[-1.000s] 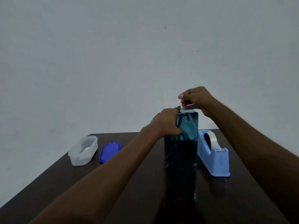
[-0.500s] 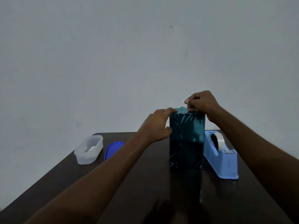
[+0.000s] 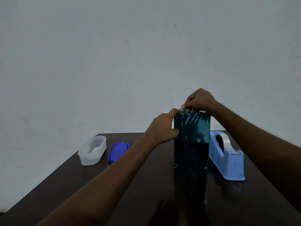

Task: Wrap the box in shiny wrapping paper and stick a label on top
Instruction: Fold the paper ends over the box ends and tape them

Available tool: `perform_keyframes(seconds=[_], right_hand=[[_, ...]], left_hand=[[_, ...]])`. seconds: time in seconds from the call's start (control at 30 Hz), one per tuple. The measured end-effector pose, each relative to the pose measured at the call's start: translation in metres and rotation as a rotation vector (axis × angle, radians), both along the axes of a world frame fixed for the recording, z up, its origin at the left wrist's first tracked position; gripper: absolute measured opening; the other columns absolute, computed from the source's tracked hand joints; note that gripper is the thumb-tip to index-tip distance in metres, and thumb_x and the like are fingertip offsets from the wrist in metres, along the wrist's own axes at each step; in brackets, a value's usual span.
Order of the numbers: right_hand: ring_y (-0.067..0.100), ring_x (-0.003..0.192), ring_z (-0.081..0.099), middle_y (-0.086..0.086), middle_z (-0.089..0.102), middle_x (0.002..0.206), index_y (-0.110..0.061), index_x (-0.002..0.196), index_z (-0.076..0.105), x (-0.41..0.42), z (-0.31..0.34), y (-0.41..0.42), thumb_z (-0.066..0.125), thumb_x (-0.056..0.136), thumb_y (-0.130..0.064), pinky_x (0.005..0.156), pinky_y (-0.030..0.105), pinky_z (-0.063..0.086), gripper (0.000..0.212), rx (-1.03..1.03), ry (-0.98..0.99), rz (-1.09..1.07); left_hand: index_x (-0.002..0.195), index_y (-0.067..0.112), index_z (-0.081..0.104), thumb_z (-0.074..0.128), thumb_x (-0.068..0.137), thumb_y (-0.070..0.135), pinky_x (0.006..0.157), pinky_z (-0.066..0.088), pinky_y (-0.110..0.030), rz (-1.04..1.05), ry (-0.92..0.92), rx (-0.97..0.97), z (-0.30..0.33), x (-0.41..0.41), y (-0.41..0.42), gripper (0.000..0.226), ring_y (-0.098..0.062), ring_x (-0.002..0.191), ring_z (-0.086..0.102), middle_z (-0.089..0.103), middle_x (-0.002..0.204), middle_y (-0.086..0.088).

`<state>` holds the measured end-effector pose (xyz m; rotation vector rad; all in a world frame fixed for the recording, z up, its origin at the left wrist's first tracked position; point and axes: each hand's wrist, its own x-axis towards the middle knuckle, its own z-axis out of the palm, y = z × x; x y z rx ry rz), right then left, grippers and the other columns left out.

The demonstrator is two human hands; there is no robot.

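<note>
The tape dispenser (image 3: 226,158) stands just beside the box (image 3: 191,141) on its right, leaving almost no gap there. Left of the box, bare tabletop (image 3: 146,185) runs to the blue lid (image 3: 118,152) and clear tub (image 3: 92,150). The near tabletop lies open.

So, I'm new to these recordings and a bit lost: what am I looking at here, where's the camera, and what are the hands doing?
The camera sits on the person's head, looking forward and down, so both arms reach in from below. A tall box in shiny teal paper stands upright on a dark table. The left hand grips its upper left edge; the right hand pinches something at its top, too small to tell. Right of the box stands a blue tape dispenser. To the left lie a clear tub and its blue lid.
</note>
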<state>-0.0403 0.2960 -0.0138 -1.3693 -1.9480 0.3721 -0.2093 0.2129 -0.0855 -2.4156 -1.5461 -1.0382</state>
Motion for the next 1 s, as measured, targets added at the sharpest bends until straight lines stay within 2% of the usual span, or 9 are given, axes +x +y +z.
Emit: perform_keyframes(seconds=[0.13,0.23,0.37,0.5,0.63,0.73,0.83,0.9,1.0], right_hand=[[0.02,0.081,0.066,-0.001,0.069,0.078,-0.017,0.079,0.071,-0.022,0.004,-0.008,0.08,0.068,-0.034,0.07,0.03,0.049,0.021,0.12,-0.317,-0.193],[0.023,0.081,0.057,0.001,0.057,0.078,-0.015,0.073,0.05,-0.026,0.003,-0.014,0.078,0.073,-0.04,0.07,0.031,0.04,0.037,0.129,-0.385,-0.279],[0.032,0.118,0.045,0.005,0.047,0.104,-0.013,0.094,0.047,-0.014,-0.005,-0.013,0.074,0.07,-0.058,0.093,0.043,0.038,0.058,-0.035,-0.262,-0.348],[0.031,0.096,0.062,0.014,0.063,0.103,-0.003,0.104,0.059,-0.002,-0.014,-0.004,0.076,0.077,-0.045,0.086,0.041,0.05,0.053,-0.255,0.072,-0.169],[0.03,0.095,0.06,0.016,0.061,0.109,-0.002,0.105,0.054,-0.001,-0.015,-0.003,0.067,0.088,-0.04,0.08,0.037,0.045,0.044,-0.266,0.103,-0.119],[0.029,0.096,0.055,0.019,0.058,0.12,0.001,0.12,0.055,0.0,-0.013,0.0,0.056,0.096,-0.032,0.081,0.035,0.042,0.041,-0.276,0.167,-0.078],[0.029,0.092,0.052,0.026,0.058,0.125,0.003,0.11,0.057,0.003,-0.011,0.006,0.044,0.1,-0.012,0.077,0.033,0.04,0.022,-0.274,0.096,-0.11],[0.029,0.089,0.053,0.027,0.06,0.119,0.008,0.107,0.057,0.005,-0.014,0.01,0.042,0.1,-0.01,0.075,0.034,0.04,0.024,-0.274,0.075,-0.125],[0.028,0.09,0.047,0.029,0.057,0.126,0.01,0.127,0.054,0.007,-0.019,0.016,0.043,0.099,-0.01,0.077,0.035,0.039,0.036,-0.251,0.043,-0.107]], left_hand=[[0.133,0.025,0.044,0.058,0.075,0.018,0.057,0.034,-0.027,0.014,0.005,-0.022,0.002,0.0,0.001,0.06,-0.01,0.06,0.049,0.052,0.068,0.008],[0.132,0.025,0.045,0.058,0.076,0.018,0.058,0.034,-0.027,0.023,0.003,-0.04,0.004,-0.001,0.003,0.059,-0.01,0.06,0.049,0.055,0.069,0.004],[0.13,0.025,0.047,0.058,0.078,0.016,0.056,0.033,-0.027,0.022,-0.012,-0.063,0.007,0.0,0.002,0.054,-0.009,0.058,0.049,0.055,0.067,0.005],[0.118,0.029,0.062,0.055,0.084,0.025,0.065,0.047,-0.027,0.001,-0.176,-0.089,0.013,0.005,-0.003,0.035,-0.012,0.072,0.06,0.069,0.089,0.004],[0.085,0.014,0.076,0.056,0.089,0.029,0.065,0.045,-0.026,0.101,-0.453,-0.015,0.026,0.01,0.006,0.026,-0.01,0.066,0.057,0.071,0.076,0.001],[0.091,0.014,0.076,0.063,0.084,0.039,0.082,0.051,-0.033,0.211,-0.555,-0.035,0.039,0.012,0.025,0.029,-0.016,0.089,0.066,0.074,0.093,0.0],[0.09,0.002,0.063,0.073,0.074,0.053,0.079,0.054,-0.039,0.239,-0.606,-0.293,0.053,0.021,0.043,0.054,-0.02,0.085,0.063,0.068,0.09,-0.006],[0.098,-0.001,0.062,0.082,0.069,0.05,0.076,0.06,-0.037,0.225,-0.652,-0.452,0.059,0.028,0.048,0.061,-0.021,0.084,0.067,0.069,0.094,-0.009],[0.095,-0.001,0.058,0.085,0.074,0.021,0.041,0.05,-0.022,0.189,-0.812,-0.563,0.062,0.034,0.052,0.041,-0.016,0.064,0.061,0.063,0.082,-0.009]])
